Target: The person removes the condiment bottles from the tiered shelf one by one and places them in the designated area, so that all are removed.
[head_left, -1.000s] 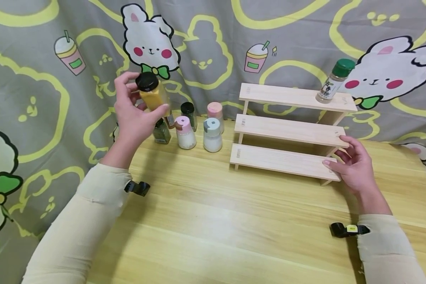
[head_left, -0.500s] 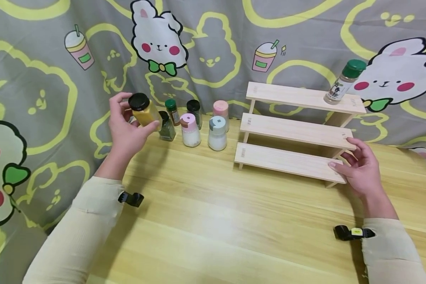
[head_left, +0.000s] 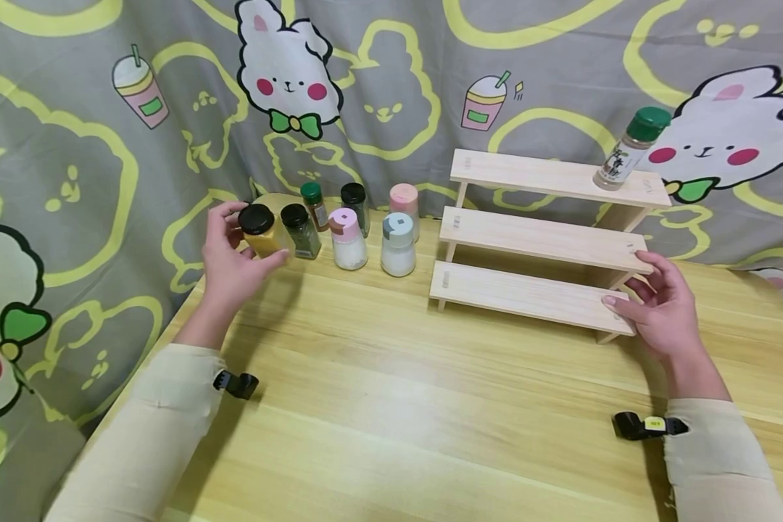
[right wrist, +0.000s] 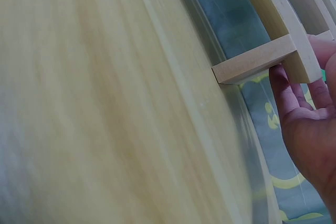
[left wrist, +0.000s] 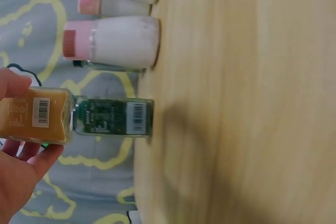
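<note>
My left hand [head_left: 230,261] holds a black-capped spice jar of yellow powder [head_left: 261,233], thumb on one side and fingers on the other. In the left wrist view the yellow jar [left wrist: 55,116] is off the table, apart from the tabletop. Near it stands a black-capped jar of green herbs [head_left: 302,235]. On the right, my right hand [head_left: 667,312] grips the end of a three-tier wooden rack [head_left: 535,290], its thumb on the lowest board. The right wrist view has fingertips [right wrist: 278,74] under a board beside a leg. A green-capped spice bottle [head_left: 623,156] stands on the top board.
Between yellow jar and rack stand a pink-lidded shaker [head_left: 349,246], a blue-lidded shaker [head_left: 398,246], a pink-capped bottle [head_left: 404,201], a dark-capped jar [head_left: 355,203] and a small green-capped bottle [head_left: 314,203]. A patterned curtain [head_left: 391,80] hangs behind the wooden table [head_left: 391,406].
My left hand has brought the yellow jar down, from above the other jars to the left of the green-herb jar. The right hand has stayed on the rack; the view shifted slightly.
</note>
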Motion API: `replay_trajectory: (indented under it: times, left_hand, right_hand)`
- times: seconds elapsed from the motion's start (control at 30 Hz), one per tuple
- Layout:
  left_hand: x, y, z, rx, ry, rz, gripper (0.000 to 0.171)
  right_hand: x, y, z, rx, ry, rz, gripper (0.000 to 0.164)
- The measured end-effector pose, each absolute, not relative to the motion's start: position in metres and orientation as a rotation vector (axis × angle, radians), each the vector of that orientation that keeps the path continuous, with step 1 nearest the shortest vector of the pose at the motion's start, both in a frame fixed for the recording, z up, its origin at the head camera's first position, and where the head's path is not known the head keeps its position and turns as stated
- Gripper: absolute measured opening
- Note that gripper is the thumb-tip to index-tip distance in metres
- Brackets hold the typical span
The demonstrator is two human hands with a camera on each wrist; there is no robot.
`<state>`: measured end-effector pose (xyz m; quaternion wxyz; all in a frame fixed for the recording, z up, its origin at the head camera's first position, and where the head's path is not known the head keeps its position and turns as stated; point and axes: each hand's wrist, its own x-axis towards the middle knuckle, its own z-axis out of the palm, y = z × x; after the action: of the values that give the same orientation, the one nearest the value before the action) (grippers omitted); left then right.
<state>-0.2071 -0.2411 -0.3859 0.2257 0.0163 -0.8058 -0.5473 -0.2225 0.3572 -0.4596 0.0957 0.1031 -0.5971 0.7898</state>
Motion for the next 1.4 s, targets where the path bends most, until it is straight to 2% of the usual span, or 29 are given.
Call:
replay_trajectory:
  times: [0.83,1.4]
  left_hand:
    - [-0.204,-0.254,-0.431,0.083,-2.406,-1.538,0.088]
    - [-0.205,-0.259,-0.44,0.096,-2.52,-1.483,0.084]
  right_hand:
    - [-0.222,0.357,-0.46,0.323,-1.761,2.351,0.084]
    - [-0.22,0.357,-0.458,0.349,-1.764,2.337,0.085]
